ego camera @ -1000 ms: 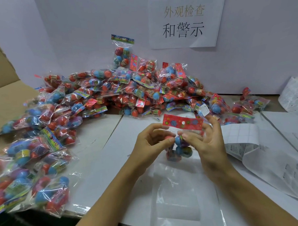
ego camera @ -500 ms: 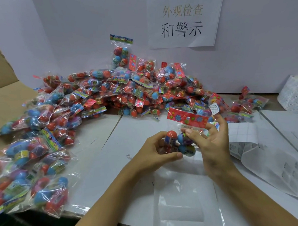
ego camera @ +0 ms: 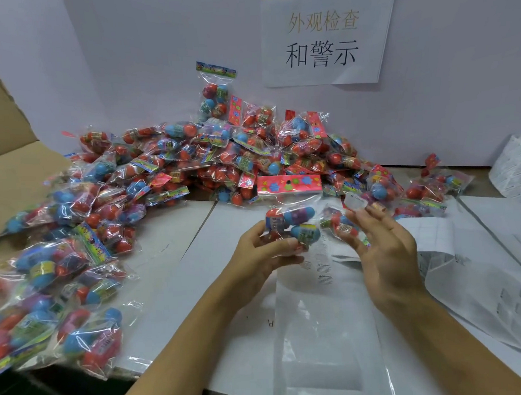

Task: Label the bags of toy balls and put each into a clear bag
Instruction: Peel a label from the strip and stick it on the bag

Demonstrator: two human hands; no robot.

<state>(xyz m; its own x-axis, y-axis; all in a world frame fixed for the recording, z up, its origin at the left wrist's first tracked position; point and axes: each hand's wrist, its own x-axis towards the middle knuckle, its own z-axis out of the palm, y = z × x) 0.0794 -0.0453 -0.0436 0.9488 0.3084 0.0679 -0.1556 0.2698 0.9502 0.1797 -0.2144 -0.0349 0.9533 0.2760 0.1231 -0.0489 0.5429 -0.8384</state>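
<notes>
My left hand (ego camera: 263,252) grips a small bag of toy balls (ego camera: 293,224) by its lower part, holding it upright above the table. Its red flowered header card (ego camera: 288,184) points up. My right hand (ego camera: 382,245) hovers just right of the bag with its fingers spread, not touching it. A small white label (ego camera: 355,201) sits on one fingertip. An empty clear bag (ego camera: 324,329) lies flat on the white table below my hands.
A big pile of bagged balls (ego camera: 221,157) runs along the back wall, and more bags (ego camera: 62,265) spread down the left side. White label sheets (ego camera: 480,277) lie at the right, a label roll (ego camera: 514,168) at the far right. A cardboard flap (ego camera: 3,143) stands on the left.
My right hand has let go of the bag and drawn away to the right with the label on a fingertip. My left hand alone now holds the bag, tipped more upright.
</notes>
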